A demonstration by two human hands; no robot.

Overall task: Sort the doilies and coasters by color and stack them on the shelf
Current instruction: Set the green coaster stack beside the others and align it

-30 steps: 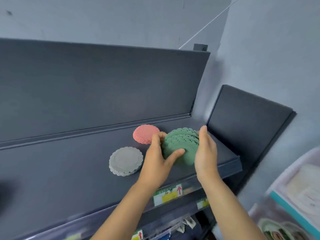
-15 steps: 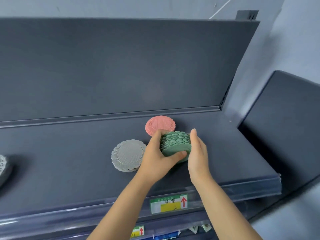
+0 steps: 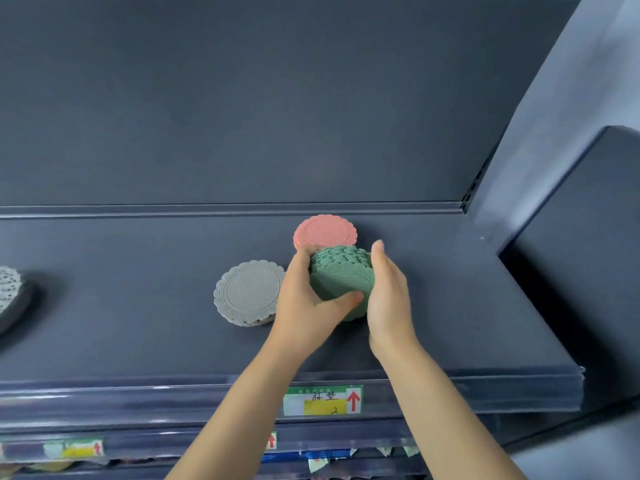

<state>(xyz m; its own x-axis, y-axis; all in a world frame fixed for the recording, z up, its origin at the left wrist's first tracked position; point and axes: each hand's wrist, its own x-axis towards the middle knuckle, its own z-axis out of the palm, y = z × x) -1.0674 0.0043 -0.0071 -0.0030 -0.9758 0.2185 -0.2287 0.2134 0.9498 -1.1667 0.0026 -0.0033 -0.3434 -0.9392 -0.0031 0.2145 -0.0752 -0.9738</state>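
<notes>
Up at dark grey metal shelf (image 3: 121, 341), just before round pink frilly pile (image 3: 323, 230), gripping tall stack of thin green frilly coasters (image 3: 341, 278), left hand (image 3: 304, 303) curled round it, flat right hand (image 3: 389, 299) pressing its side; probably light, bendy, slidey, so squeeze both sides.

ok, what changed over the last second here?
Both hands carried the tilted stack of green scalloped round coasters leftward, from right of the pink scalloped coaster stack to just in front of it. Unchanged: left hand grips it, right hand presses its side; grey scalloped coaster stack unmoved.
</notes>
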